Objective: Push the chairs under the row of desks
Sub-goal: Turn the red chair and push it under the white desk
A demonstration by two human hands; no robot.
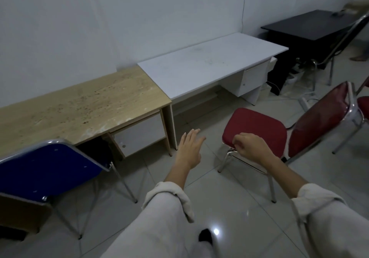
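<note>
A red padded chair (259, 126) with a chrome frame stands on the tiles in front of the white desk (209, 64), seat out from under it, backrest toward the right. A blue chair (46, 169) sits at the wood-top desk (79, 108), its seat partly under it. My left hand (189, 148) hovers over the floor with fingers spread, holding nothing. My right hand (249, 146) hangs loosely curled above the red seat's front corner; I cannot tell whether it touches the seat.
A black desk (309, 24) stands at the far right with a chrome chair (343, 44) beside it. Another red chair (363, 106) shows at the right edge. Cables and a power strip (303, 102) lie on the floor. A person's foot (359, 58) is at far right.
</note>
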